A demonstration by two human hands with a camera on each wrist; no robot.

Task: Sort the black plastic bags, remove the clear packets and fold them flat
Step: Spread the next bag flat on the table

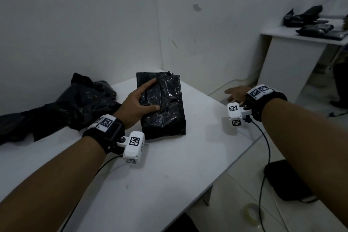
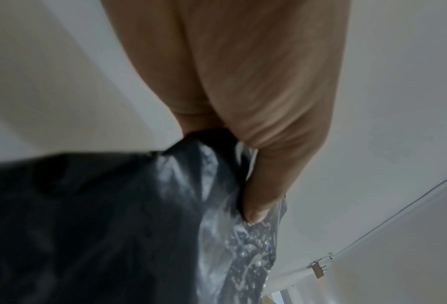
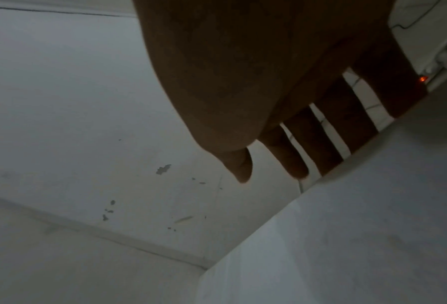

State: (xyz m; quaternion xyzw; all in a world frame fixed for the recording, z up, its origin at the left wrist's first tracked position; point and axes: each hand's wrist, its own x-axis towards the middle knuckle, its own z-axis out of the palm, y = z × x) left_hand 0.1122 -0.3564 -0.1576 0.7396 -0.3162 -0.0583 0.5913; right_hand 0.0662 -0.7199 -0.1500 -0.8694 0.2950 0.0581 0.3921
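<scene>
A folded black plastic bag lies flat at the far end of the white table. My left hand rests on its left half, index finger stretched out and thumb pressing down on the plastic. The left wrist view shows that thumb pushed into the shiny black bag. My right hand hovers past the table's right edge, fingers spread, holding nothing. In the right wrist view the right hand is dark against the wall, its fingers apart. No clear packet is visible.
A crumpled heap of black bags lies at the table's left. A second white table at the right carries more black bags. On the floor are a black pad and a tape roll. Cables trail from both wrists.
</scene>
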